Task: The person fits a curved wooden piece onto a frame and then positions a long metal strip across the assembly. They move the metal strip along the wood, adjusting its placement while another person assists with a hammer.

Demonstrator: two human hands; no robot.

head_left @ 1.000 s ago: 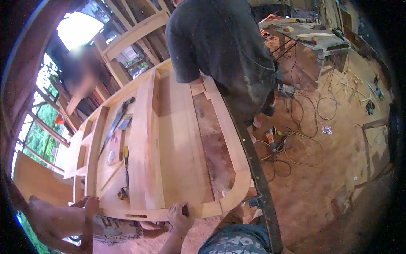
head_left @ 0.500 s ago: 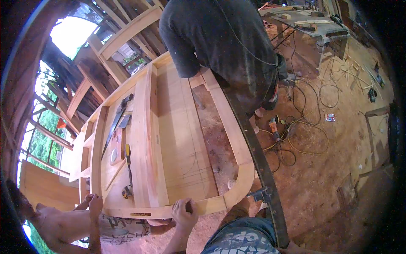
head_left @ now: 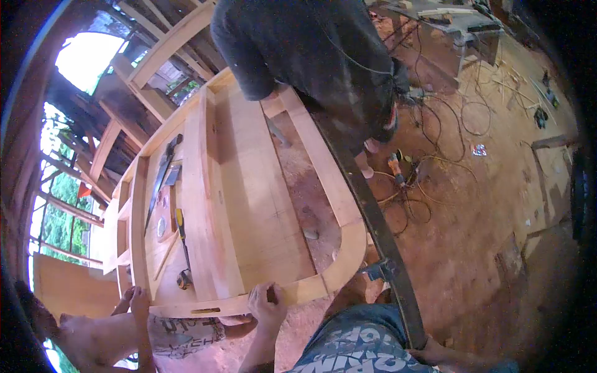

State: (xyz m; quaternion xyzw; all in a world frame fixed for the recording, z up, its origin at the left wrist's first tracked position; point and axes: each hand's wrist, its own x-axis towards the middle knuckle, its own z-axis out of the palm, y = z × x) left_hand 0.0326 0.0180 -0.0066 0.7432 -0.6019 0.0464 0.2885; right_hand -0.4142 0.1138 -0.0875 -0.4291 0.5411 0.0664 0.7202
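Note:
A large wooden frame with a rounded corner and a panel inside lies in front of me. My left hand is closed, its fingers curled at the near rail. A long dark bar clamp runs along the frame's right side, its blue-grey jaw near the rounded corner. At the clamp's near end is my right hand, closed around the bar, its fingers partly hidden. Another person's hand touches the near left edge of the frame.
A co-worker in a dark shirt bends over the frame's far right side. On the panel lie a handsaw and a tape measure. An orange power tool and cables are on the dirt floor. A workbench stands beyond.
My view has shifted, so the frame, clamp and co-worker appear slightly higher and further left. More of my right hand shows at the clamp's end. My left hand keeps its place on the rail.

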